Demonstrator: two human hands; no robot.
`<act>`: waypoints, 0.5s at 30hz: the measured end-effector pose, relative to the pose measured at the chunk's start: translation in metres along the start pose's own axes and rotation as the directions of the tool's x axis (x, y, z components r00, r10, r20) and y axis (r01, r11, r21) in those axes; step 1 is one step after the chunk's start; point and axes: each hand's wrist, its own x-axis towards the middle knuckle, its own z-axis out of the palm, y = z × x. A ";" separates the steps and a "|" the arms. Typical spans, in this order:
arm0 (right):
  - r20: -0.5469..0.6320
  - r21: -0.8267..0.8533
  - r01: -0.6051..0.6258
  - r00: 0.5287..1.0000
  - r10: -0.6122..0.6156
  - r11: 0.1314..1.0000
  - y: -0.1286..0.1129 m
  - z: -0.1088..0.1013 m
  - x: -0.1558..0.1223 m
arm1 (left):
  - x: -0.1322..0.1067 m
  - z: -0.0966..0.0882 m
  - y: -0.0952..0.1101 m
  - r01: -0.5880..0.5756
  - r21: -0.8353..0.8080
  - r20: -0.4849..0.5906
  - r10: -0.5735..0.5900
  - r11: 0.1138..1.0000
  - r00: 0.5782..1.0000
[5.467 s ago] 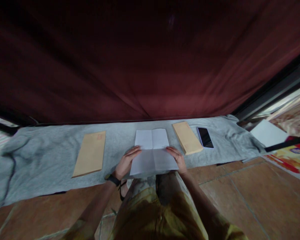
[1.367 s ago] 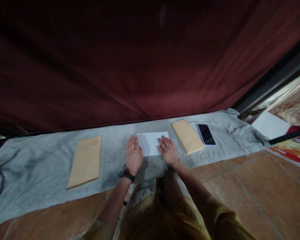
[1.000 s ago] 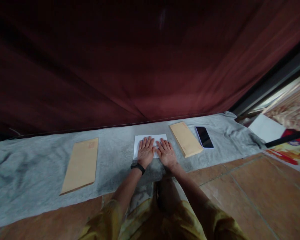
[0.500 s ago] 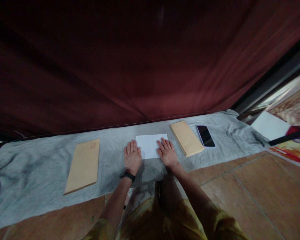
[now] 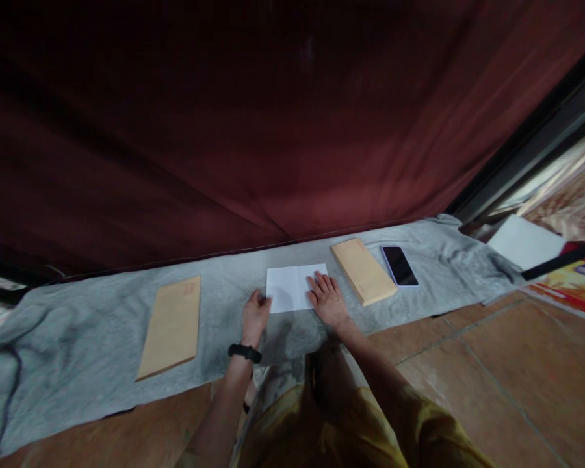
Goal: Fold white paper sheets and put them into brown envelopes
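A white sheet of paper [image 5: 285, 286] lies on a grey cloth in front of me, with a faint crease running down it. At its lower left edge my left hand [image 5: 255, 318] has its fingers curled in, thumb and fingertips closed on the paper's edge. A dark band circles that wrist. My right hand [image 5: 327, 300] rests flat over the sheet's right side, fingers spread, covering its lower right corner. To the right of it lies a stack of brown envelopes [image 5: 364, 272]. Farther left is another pile of brown envelopes [image 5: 172, 325].
A phone [image 5: 400, 266] lies face up at the right of the envelopes. The grey cloth [image 5: 97, 331] covers a long narrow surface. A dark red curtain [image 5: 283, 162] hangs behind it. Brown floor tiles [image 5: 468, 364] show below, and a dark metal frame [image 5: 531, 143] stands at right.
My left hand has gone from lying flat over the paper's left side to closing its curled fingers at the lower left edge. My right hand stays flat on the sheet.
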 end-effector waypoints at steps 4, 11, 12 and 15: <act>-0.030 0.037 -0.004 1.000 0.005 0.999 0.001 -0.001 0.000 | 0.001 -0.001 0.011 0.032 -0.138 0.046 -0.026 0.990 0.999; -0.120 0.235 0.130 0.987 -0.104 0.963 -0.032 -0.030 -0.011 | -0.028 -0.014 0.048 0.037 -0.369 0.084 -0.006 0.929 0.996; -0.130 0.276 0.167 0.982 -0.135 0.947 -0.043 -0.034 -0.013 | -0.033 -0.017 0.057 0.022 -0.389 0.085 0.012 0.921 0.996; -0.159 0.444 0.149 0.984 -0.086 0.884 -0.077 -0.045 -0.013 | -0.051 -0.026 0.087 -0.046 -0.427 0.098 0.097 0.903 0.990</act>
